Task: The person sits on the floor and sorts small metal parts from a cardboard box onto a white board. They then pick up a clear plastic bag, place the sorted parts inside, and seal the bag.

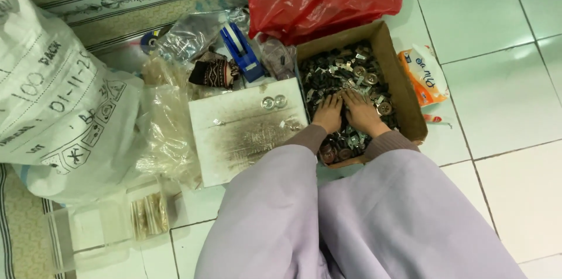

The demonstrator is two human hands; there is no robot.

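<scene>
Head view: both hands lie palm-down, side by side, fingers spread flat on small metal parts (351, 80) filling the cardboard box (404, 89). Left hand (329, 113) sits nearer the white board (234, 133); right hand (361, 112) beside it, neither visibly gripping.

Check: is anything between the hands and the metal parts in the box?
Nothing visible. Both the left hand and right hand rest palm-down directly on the metal parts inside the open cardboard box, with no lid or bag over them.
</scene>
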